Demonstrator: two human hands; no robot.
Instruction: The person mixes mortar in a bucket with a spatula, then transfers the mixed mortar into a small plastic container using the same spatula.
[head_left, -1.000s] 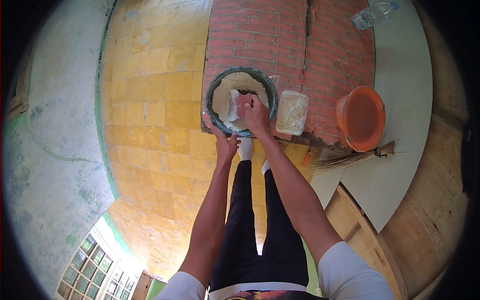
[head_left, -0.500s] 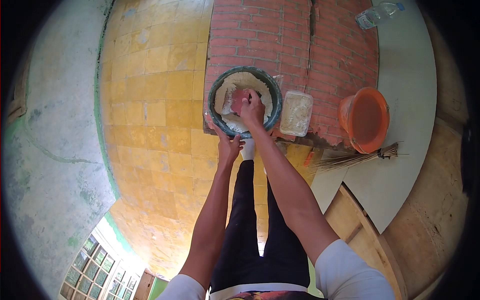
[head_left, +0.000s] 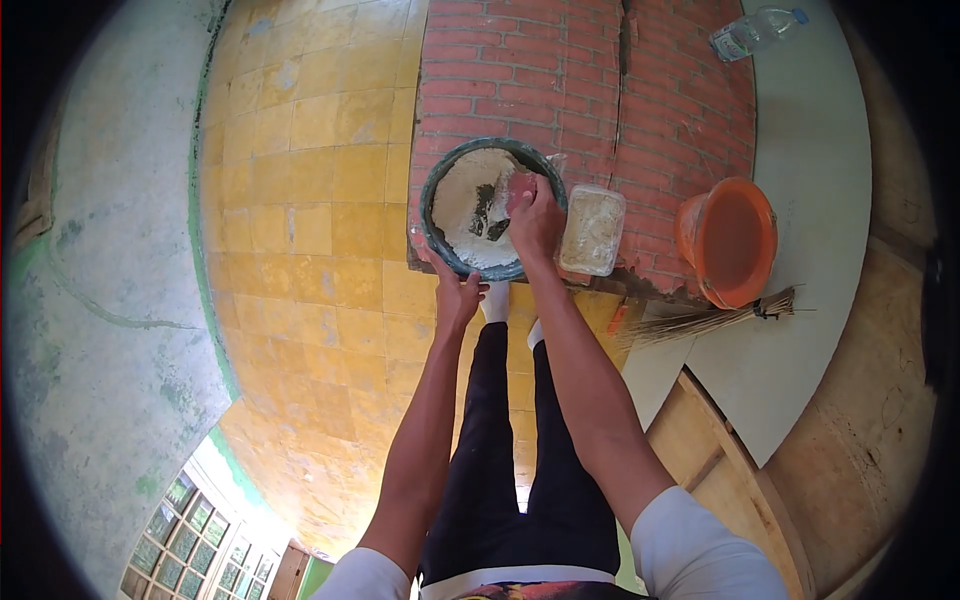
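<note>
A round dark green basin holds pale whitish powder, with a dark patch of its bottom showing in the middle. My left hand grips the basin's near-left rim, thumb and fingers around the edge. Inside the basin, toward the right wall, my right hand is closed on a flat red scraper; its lower part is partly hidden by the hand and powder. Just right of the basin stands a clear rectangular tub with pale powder or paste in it.
Under the basin is a red brick-patterned board. An orange bucket of brownish water stands on the right, beside a stick broom. A plastic bottle lies at the far right. Yellow tiles cover the floor at left.
My right hand has drawn the scraper from the basin's middle to its right side, baring a dark patch of the bottom. My left hand stays on the rim; the basin has shifted slightly.
</note>
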